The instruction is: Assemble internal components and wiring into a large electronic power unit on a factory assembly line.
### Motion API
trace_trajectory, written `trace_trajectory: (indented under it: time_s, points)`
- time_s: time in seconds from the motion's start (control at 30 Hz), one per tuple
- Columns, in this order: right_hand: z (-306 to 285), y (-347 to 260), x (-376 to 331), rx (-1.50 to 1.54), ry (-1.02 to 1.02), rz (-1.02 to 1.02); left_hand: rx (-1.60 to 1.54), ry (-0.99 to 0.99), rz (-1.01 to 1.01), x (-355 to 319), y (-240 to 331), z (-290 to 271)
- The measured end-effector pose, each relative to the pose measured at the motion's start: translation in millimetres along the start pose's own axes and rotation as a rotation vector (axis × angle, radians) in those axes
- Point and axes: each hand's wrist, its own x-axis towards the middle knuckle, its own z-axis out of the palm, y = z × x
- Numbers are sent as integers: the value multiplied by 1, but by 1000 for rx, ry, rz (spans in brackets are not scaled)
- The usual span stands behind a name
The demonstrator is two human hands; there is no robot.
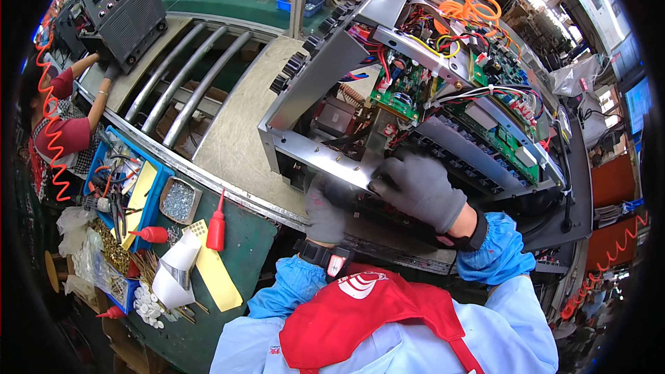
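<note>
An open metal machine chassis [325, 163] stands before me, with wiring and green circuit boards [405, 93] inside. My right hand [424, 190], in a grey glove, is at the near edge of its frame. Its fingers are bent together by the lower rail; what they hold, if anything, is hidden. Beside it, my left hand [327, 211], gloved too, is at the near lower corner of the chassis. Motion blur and the frame keep its fingers from showing clearly. A strap with a small white and red device [337, 263] is on my left wrist.
On the green bench at left are red squeeze bottles [216, 230], a box of small screws [180, 201], a blue tool bin [154, 209] and yellow sheets [218, 273]. Rollers [197, 107] lead to a co-worker's hands at a grey machine [125, 10]. Orange coiled hoses [478, 7] hang above.
</note>
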Motion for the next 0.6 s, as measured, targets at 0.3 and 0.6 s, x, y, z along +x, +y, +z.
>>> trace_trajectory:
  time_s: [0.3,0.6]
  points:
    - [6,3,-2,32,61,-102,768,-31,360,-2,-2,-7]
    - [3,7,-3,51,50,-74,848,-1,412,-6,6,2]
